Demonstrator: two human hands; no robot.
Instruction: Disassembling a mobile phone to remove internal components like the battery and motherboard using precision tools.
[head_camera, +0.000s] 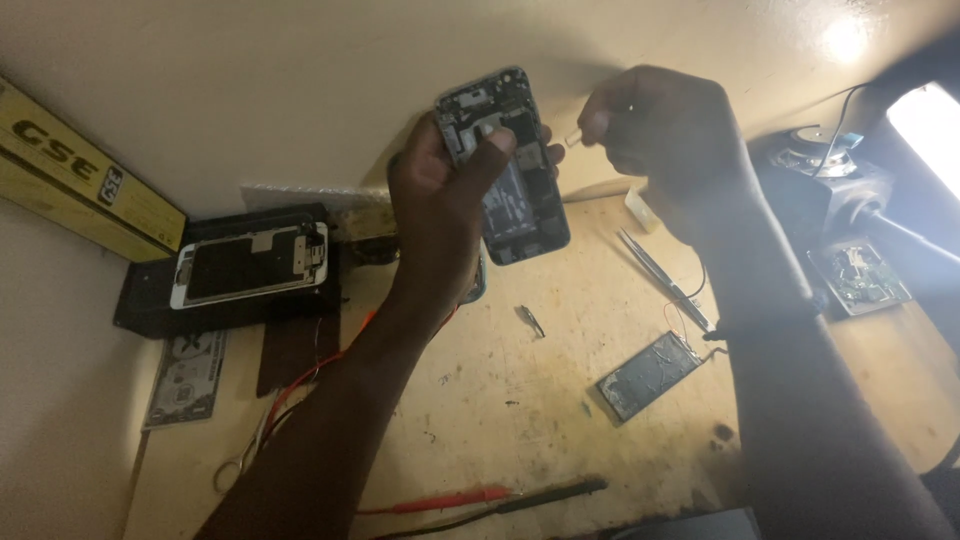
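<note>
Opened phone body (505, 165) held up over the wooden bench (520, 400), insides facing up, rear shell and boards showing. Left hand (450, 185) wrapped round its left edge, thumb pressed flat across the upper boards. Right hand (655, 125) just right of the phone, fingertips pinched on a tiny pale bit (574, 138), too small to tell what.

Below the phone: loose battery (648, 375) down and right, tweezers (662, 275) right, small metal scrap (531, 320) straight under. Detached screen (250, 263) off to the left on a black mat (150, 310), red and black probes (480, 497) far below near the bench edge.

Best guess for doing this well: keep that thumb steady, tilt toward the lamp, bring the pinched bit in slow, maybe swap to tweezers for control.
</note>
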